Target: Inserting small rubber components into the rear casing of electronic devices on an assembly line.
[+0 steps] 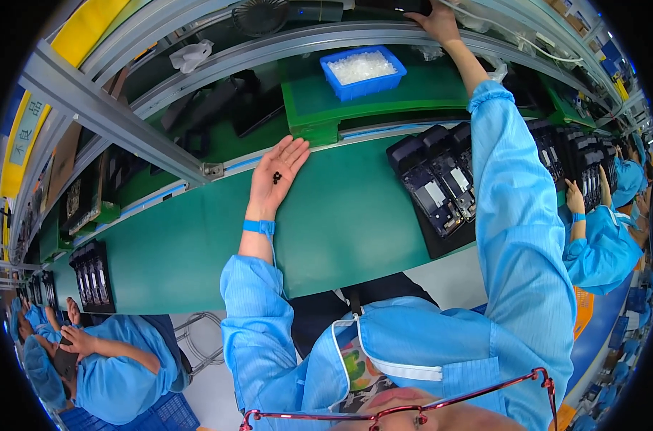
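Note:
My left hand (277, 176) is turned palm up above the far side of the green work surface (348, 212). Its fingers are stretched out flat, and several tiny black parts (276, 177) lie on the palm. A blue band circles that wrist. High at the top edge, my right hand (441, 27) reaches over the metal rail of the upper shelf. One of its digits points left against a dark object (398, 5); the other fingers are mostly cut off or hidden, so their grip is unclear.
A blue bin (350, 90) of small clear pieces stands on a green raised shelf (301, 108). Black devices (434, 197) sit in a dark tray beside my right sleeve. A metal upright (118, 108) slants at left. Co-workers (122, 366) sit on both sides.

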`<state>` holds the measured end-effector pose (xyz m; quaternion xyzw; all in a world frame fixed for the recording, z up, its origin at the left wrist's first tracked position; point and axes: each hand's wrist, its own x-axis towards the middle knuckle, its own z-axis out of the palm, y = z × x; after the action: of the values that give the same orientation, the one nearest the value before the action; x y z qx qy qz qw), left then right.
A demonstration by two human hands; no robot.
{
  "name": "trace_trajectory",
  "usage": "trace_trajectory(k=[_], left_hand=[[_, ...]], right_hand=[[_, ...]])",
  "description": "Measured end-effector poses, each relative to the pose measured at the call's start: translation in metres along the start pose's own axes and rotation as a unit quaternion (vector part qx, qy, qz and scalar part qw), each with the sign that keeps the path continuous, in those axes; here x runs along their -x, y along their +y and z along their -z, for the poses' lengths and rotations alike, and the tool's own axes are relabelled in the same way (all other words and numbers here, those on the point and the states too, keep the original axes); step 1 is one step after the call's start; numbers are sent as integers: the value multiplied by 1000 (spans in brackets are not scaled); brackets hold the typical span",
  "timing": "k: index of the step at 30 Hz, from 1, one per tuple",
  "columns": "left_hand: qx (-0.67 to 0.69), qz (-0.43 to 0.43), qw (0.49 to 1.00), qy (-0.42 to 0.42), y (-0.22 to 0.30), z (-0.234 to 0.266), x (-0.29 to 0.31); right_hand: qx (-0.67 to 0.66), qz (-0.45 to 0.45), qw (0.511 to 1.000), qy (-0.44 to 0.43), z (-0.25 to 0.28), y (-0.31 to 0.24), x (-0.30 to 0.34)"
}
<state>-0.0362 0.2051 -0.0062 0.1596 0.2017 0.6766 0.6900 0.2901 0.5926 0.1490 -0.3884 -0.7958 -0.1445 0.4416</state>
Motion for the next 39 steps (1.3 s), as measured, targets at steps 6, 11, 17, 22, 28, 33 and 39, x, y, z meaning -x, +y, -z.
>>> trace_trajectory(k=[6, 11, 17, 22, 28, 33, 39], left_hand=[[-4, -1, 1000, 4, 1, 0, 3], [15, 9, 1000, 6, 0, -5, 2], [10, 5, 1000, 23, 3, -2, 6], [7, 4, 1000, 11, 2, -2, 2], [14, 12, 1000, 8, 1, 3, 3], [15, 11, 1000, 4, 0, 3, 3], [3, 4, 1000, 5, 1, 2, 2]], right_hand=[[-436, 50, 898, 38, 2, 2, -2], [37, 88, 994, 49, 15, 19, -10], [-30, 83, 995, 45, 4, 1, -6], [-33, 112, 993, 38, 11, 0, -10], [-67, 80, 992, -70, 19, -18, -9], [-84, -2, 989, -119, 24, -34, -9], [-88, -19, 994, -69, 25, -39, -6]])
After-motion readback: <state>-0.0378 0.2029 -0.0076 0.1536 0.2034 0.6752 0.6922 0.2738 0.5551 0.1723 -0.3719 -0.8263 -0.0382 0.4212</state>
